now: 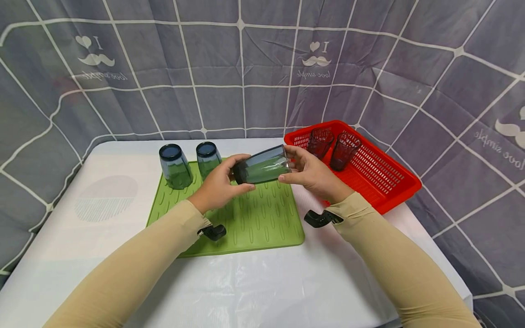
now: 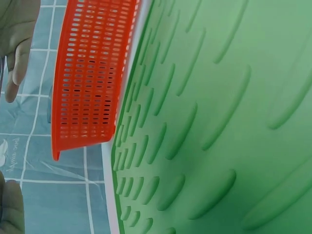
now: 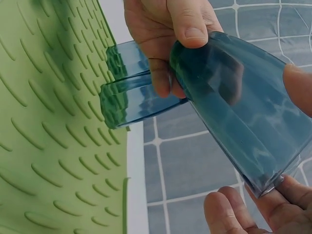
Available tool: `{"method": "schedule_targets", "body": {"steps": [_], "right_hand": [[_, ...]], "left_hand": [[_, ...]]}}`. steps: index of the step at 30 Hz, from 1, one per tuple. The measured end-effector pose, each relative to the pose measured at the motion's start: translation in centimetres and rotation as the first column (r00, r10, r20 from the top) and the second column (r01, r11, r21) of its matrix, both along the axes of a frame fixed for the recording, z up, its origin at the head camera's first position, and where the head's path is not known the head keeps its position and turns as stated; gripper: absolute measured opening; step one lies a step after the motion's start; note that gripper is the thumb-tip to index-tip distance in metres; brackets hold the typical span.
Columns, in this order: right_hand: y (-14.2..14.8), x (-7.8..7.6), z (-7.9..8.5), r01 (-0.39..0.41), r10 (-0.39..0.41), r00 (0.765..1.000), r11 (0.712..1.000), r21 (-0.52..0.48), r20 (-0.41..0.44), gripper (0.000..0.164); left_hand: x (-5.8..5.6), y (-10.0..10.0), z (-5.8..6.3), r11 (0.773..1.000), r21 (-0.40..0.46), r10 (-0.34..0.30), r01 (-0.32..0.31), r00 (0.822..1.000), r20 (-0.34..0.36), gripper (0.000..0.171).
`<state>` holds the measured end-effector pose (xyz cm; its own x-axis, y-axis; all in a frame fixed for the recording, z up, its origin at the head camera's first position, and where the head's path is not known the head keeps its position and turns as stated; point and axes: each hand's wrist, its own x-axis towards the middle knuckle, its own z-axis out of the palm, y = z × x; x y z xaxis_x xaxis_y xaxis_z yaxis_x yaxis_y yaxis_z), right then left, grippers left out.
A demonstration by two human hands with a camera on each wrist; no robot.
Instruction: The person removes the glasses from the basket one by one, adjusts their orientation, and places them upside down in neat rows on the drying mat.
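Observation:
A blue-tinted drinking glass [image 1: 264, 165] lies tilted on its side in the air above the green mat [image 1: 266, 218]. My left hand [image 1: 217, 184] grips its dark, thick base end, while my right hand [image 1: 313, 175] holds the rim end between thumb and fingers. In the right wrist view the same glass [image 3: 243, 107] fills the middle, with both hands on it. Two more blue glasses, one at the left [image 1: 176, 166] and one beside it [image 1: 208, 159], stand upside down on the mat's far left part. The left wrist view shows only parts of both hands.
A red perforated plastic basket [image 1: 389, 193] stands at the right, past my right hand. Inside it are two clear-looking glasses, one nearer [image 1: 344, 151] and one behind [image 1: 320, 142]. A white cloth covers the table [image 1: 246, 287]. Grey checked curtains [image 1: 213, 54] hang behind.

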<state>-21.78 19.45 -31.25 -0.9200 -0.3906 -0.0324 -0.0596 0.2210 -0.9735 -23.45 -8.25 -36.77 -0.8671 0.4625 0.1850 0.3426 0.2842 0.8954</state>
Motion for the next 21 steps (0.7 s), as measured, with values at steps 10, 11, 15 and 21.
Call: {"method": "schedule_targets", "body": {"steps": [10,11,15,21], "right_hand": [[0.3,-0.2,0.2,0.006,-0.005,0.999,0.999,0.043,-0.031,0.092],[0.4,-0.2,0.3,0.015,-0.013,0.999,0.999,0.052,-0.04,0.091],[0.7,-0.2,0.5,0.04,-0.036,0.997,0.997,0.072,-0.064,0.089],[1.5,-0.2,0.8,0.058,-0.05,0.996,0.993,0.104,-0.072,0.09]], "left_hand": [[0.2,-0.1,0.4,0.999,0.033,0.004,-0.004,1.0,-0.01,0.079],[0.3,-0.1,0.4,0.999,0.034,0.007,-0.007,1.0,-0.014,0.079],[0.2,-0.2,0.5,0.999,0.041,0.024,-0.023,1.0,-0.018,0.079],[0.1,-0.6,0.9,0.998,0.041,0.042,-0.04,0.998,-0.036,0.077]]}}
